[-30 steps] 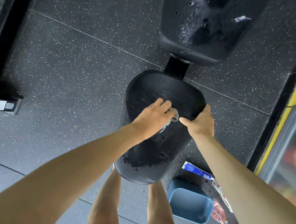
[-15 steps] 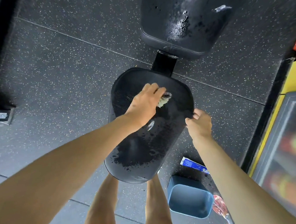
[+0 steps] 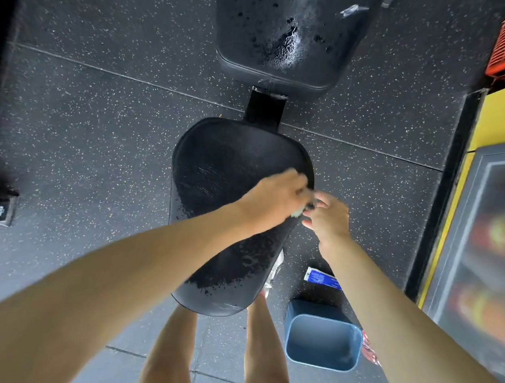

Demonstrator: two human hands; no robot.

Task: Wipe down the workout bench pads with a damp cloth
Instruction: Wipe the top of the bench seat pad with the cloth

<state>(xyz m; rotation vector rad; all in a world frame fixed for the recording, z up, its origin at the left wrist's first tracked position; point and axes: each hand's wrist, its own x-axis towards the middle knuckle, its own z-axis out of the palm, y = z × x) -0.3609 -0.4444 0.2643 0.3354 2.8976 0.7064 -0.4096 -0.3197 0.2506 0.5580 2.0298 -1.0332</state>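
Observation:
The black seat pad (image 3: 223, 175) of the bench lies below me, wet-streaked, with droplets on its near half. The back pad (image 3: 288, 30) beyond it is beaded with water. My left hand (image 3: 275, 200) sits at the seat pad's right edge, curled over a small pale cloth (image 3: 299, 213) that shows only as a scrap between the hands. My right hand (image 3: 327, 216) is just off the pad's right edge, fingers meeting the cloth and the left hand. Whether the right fingers grip the cloth is blurred.
A blue bin (image 3: 324, 341) stands on the speckled rubber floor (image 3: 91, 127) by my right leg. Behind the bin lies a blue-and-white packet (image 3: 320, 276). A yellow-framed cabinet (image 3: 493, 234) lines the right side and an orange crate (image 3: 504, 45) sits at upper right.
My left hand swept the cloth from the pad's upper middle to its right edge. My right hand left the pad's edge and rose to meet the cloth.

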